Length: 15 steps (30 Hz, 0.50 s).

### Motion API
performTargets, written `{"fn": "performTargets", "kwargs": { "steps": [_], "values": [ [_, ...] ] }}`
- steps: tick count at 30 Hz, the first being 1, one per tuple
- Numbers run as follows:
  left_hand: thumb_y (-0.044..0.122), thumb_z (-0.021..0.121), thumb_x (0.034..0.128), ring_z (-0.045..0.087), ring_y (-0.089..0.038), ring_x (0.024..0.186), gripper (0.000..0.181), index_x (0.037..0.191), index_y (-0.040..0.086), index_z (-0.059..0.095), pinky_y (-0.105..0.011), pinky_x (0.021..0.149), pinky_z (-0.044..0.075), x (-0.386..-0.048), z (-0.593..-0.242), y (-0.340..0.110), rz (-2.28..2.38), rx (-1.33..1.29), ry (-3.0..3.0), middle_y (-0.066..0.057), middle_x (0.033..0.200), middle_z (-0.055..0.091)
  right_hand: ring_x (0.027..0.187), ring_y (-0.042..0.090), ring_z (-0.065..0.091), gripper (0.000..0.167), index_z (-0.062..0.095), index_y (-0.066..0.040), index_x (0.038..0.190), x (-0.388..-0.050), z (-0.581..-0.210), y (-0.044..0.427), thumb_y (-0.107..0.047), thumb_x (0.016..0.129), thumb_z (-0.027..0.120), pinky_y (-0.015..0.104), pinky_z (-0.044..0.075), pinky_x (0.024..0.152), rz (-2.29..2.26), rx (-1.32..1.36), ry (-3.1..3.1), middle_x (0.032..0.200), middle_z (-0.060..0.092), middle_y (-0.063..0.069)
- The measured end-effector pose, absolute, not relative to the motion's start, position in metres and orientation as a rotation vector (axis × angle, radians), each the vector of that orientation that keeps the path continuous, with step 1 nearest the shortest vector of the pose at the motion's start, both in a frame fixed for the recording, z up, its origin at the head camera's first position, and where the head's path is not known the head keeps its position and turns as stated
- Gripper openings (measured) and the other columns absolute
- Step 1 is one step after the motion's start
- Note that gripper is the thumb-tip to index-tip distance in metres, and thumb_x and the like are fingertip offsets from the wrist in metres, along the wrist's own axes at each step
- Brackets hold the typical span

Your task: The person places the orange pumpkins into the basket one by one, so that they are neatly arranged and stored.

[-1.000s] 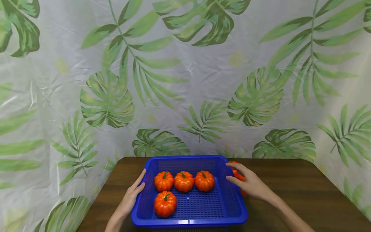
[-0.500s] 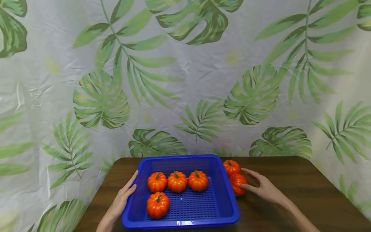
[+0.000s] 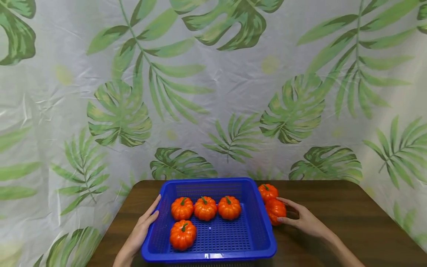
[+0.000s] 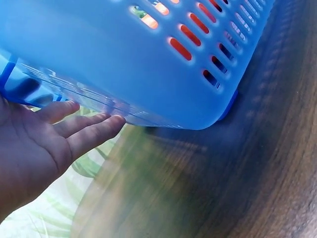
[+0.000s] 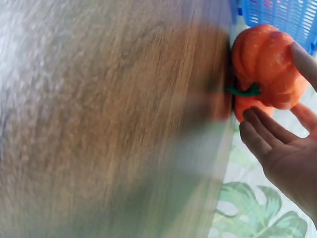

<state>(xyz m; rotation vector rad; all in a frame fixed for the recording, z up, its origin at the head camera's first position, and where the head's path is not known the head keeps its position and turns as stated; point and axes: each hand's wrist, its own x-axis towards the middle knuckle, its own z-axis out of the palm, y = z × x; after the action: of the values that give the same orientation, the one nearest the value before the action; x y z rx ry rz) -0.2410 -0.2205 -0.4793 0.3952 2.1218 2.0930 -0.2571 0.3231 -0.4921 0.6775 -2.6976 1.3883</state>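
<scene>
The nearer loose pumpkin (image 3: 275,211), right of the blue basket (image 3: 240,255), seems my focus now: the right hand (image 3: 305,219) has quit the basket to touch it, fingers wide, the left hand (image 3: 141,227) straight-fingered against the basket's left.

it's the left hand (image 3: 141,227), fingers (image 4: 96,135) nearly straight, thumb (image 3: 153,216) spread apart from them, forearm (image 3: 123,257) angled forward and inward, and across we go to the right hand (image 3: 306,221), palm (image 5: 297,161) facing inward, fingers lightly bent, thumb well parted, right forearm (image 3: 341,246) slanting forward and in!
</scene>
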Motion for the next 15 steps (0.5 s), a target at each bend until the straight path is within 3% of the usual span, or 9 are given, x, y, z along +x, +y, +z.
{"fn": "performTargets", "kwargs": {
  "steps": [4,9,15],
  "values": [
    [0.028,0.033,0.1145,0.050,0.012,0.128,0.060,0.168,0.014,0.011,-0.017,0.100,0.048,-0.241,-0.481,-0.221,2.097,0.410,2.117,-0.018,0.174,0.008,0.124,0.010,0.061,0.066,0.047,-0.005,0.154,-0.257,-0.493,0.323,-0.023,0.097,0.074,0.027,0.055,0.093,1.407,0.616,-2.710,0.146,0.057,0.026],
    [0.028,0.034,0.1144,0.053,0.009,0.128,0.059,0.168,0.015,0.012,-0.019,0.099,0.050,-0.241,-0.482,-0.220,2.108,0.388,2.112,-0.019,0.173,0.011,0.119,0.009,0.062,0.066,0.049,-0.008,0.152,-0.254,-0.491,0.326,-0.027,0.096,0.076,0.026,0.055,0.090,1.389,0.510,-2.733,0.141,0.062,0.021],
    [0.028,0.035,0.1141,0.053,0.008,0.128,0.059,0.168,0.016,0.014,-0.019,0.099,0.049,-0.241,-0.482,-0.219,2.122,0.360,2.120,-0.018,0.173,0.013,0.114,0.032,0.068,0.065,0.053,-0.007,0.149,-0.248,-0.485,0.333,-0.028,0.094,0.078,0.032,0.057,0.085,1.258,0.452,-2.737,0.132,0.067,0.020]
  ]
}}
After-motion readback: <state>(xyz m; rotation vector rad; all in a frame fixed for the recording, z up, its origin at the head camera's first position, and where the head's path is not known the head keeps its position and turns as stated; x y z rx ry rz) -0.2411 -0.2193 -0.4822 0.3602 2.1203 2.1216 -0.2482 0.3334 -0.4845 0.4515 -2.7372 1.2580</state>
